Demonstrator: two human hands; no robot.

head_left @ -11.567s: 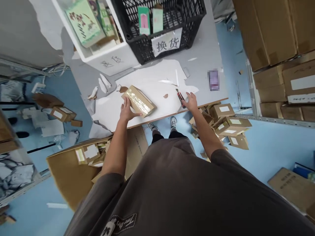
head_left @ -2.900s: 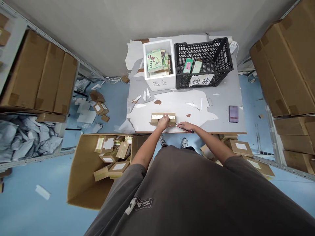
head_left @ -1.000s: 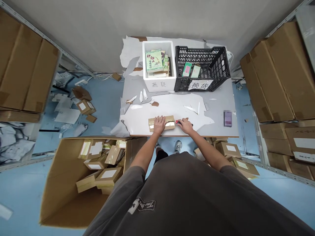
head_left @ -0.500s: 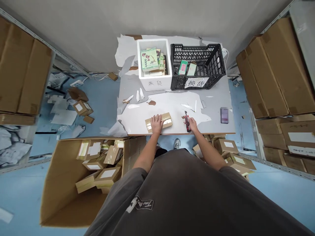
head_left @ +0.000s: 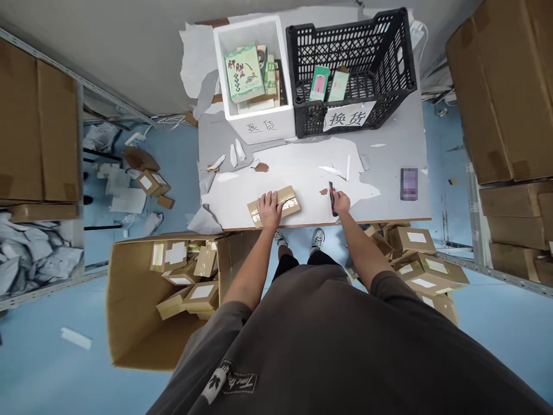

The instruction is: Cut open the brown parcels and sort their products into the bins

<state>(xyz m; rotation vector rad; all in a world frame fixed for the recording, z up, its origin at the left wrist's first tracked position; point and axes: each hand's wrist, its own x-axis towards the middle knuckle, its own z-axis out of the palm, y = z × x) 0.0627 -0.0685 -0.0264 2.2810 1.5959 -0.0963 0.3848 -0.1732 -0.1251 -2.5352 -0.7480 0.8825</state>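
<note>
A small cardboard box (head_left: 288, 201) with shiny clear tape along its seam lies slightly tilted near the table's front edge. My left hand (head_left: 269, 211) holds it from above, fingers over its top and thumb to the right side. Right of the box, apart from it, my right hand (head_left: 341, 203) is closed around a red and black utility knife (head_left: 332, 199), its tip pointing away from me. Just left of the knife, a small brown patch (head_left: 324, 191) shows on the torn white table covering.
Behind stand a white foam box (head_left: 260, 128) with several product boxes and a black crate (head_left: 349, 95) with two. A phone (head_left: 409, 184) lies at the right. Below left is a large carton (head_left: 142, 323) of parcels; more parcels (head_left: 425, 268) sit below right.
My view has shifted, with the table looking larger. The knife has turned a little in my right hand and stands apart from the box. My left hand stays on the box.
</note>
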